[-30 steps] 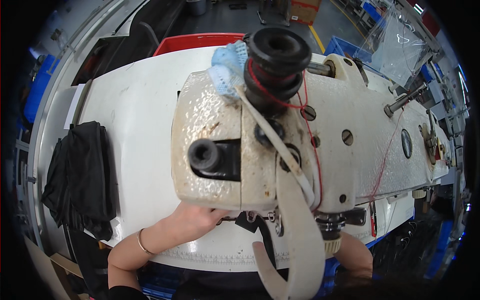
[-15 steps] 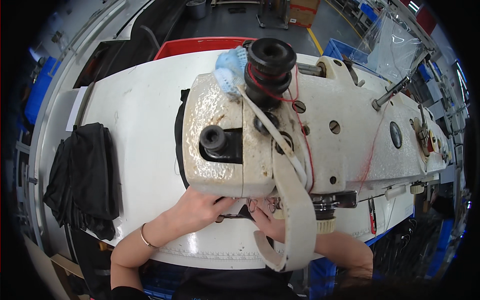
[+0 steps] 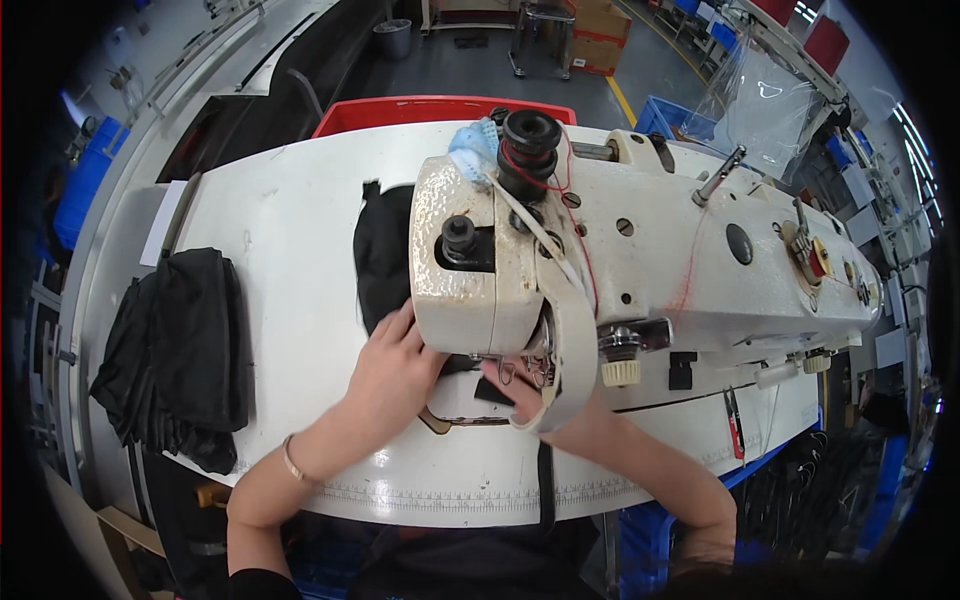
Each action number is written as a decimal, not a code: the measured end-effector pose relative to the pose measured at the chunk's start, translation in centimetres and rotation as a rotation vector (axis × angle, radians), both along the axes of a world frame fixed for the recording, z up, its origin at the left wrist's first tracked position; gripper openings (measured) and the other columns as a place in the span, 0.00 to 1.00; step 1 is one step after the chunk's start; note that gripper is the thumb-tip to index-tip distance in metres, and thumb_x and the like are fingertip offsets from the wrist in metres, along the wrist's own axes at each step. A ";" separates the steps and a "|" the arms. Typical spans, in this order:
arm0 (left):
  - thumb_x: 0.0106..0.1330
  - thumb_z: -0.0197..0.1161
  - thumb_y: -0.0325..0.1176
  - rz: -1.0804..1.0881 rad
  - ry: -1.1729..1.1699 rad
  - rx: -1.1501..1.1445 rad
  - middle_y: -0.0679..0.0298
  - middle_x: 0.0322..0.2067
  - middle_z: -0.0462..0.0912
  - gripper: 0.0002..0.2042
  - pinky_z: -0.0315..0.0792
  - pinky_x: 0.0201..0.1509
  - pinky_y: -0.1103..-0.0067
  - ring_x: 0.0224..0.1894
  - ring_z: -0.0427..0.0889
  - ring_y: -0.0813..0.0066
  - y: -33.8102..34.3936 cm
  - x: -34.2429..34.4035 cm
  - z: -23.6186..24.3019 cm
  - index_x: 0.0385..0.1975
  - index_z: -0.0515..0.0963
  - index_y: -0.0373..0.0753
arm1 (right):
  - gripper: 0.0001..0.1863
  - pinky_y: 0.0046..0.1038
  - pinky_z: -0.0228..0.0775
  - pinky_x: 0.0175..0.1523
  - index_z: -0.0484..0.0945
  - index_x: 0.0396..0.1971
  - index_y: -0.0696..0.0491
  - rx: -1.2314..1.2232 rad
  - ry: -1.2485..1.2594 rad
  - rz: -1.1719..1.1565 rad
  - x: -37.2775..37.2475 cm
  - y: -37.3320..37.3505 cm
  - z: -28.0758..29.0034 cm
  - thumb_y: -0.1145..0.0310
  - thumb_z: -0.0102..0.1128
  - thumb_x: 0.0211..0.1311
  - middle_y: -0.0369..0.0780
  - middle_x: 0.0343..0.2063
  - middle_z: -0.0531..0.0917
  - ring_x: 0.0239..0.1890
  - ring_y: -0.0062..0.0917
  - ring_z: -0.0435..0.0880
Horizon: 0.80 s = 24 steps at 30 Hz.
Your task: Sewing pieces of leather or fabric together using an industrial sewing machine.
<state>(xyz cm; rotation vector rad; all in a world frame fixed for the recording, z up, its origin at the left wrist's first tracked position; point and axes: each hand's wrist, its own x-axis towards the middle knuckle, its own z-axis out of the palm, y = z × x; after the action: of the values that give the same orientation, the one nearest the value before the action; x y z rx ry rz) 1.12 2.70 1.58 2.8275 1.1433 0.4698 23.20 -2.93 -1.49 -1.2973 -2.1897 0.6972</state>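
A: Position of black cloth (image 3: 383, 250)?
B: On the white table (image 3: 300, 270), partly hidden by the head of the sewing machine (image 3: 650, 265).
A: Left hand (image 3: 390, 370)?
B: At the cloth's lower end, fingers loosely bent; cannot tell whether the grip holds it.
A: Right hand (image 3: 527, 396)?
B: Beside a small black piece (image 3: 492, 391), partly covered by the curved off-white lever (image 3: 573, 370); cannot tell its grip.
A: Elsewhere?
B: Black fabric pile (image 3: 195, 345), left; red-handled tool (image 3: 736, 430), right.
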 end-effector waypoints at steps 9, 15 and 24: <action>0.43 0.72 0.34 -0.699 0.121 -0.469 0.62 0.39 0.71 0.22 0.63 0.56 0.69 0.50 0.69 0.64 -4.9 -2.4 3.4 0.39 0.72 0.40 | 0.15 0.20 0.67 0.31 0.76 0.45 0.56 -1.147 0.612 0.392 -2.3 -8.2 5.5 0.64 0.60 0.63 0.36 0.25 0.79 0.24 0.17 0.75; 0.48 0.62 0.30 -0.287 0.113 0.426 0.68 0.23 0.69 0.09 0.64 0.24 0.81 0.25 0.73 0.76 -6.3 -4.5 5.6 0.29 0.71 0.39 | 0.10 0.21 0.71 0.27 0.68 0.38 0.61 -0.942 0.658 -0.092 -3.9 -6.8 5.8 0.69 0.55 0.66 0.43 0.25 0.82 0.24 0.21 0.82; 0.50 0.68 0.32 0.232 -0.085 0.018 0.59 0.33 0.69 0.24 0.71 0.37 0.74 0.36 0.71 0.64 -10.1 -4.1 0.9 0.48 0.75 0.32 | 0.07 0.20 0.74 0.37 0.68 0.37 0.62 -0.510 0.937 -0.266 -9.1 -2.4 0.9 0.72 0.48 0.68 0.43 0.28 0.82 0.30 0.20 0.83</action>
<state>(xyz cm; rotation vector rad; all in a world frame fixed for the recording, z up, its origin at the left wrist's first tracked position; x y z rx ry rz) -2.98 -7.40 2.52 2.6723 1.4629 0.6100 14.11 -5.30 -0.58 -1.1035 -1.1003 1.4439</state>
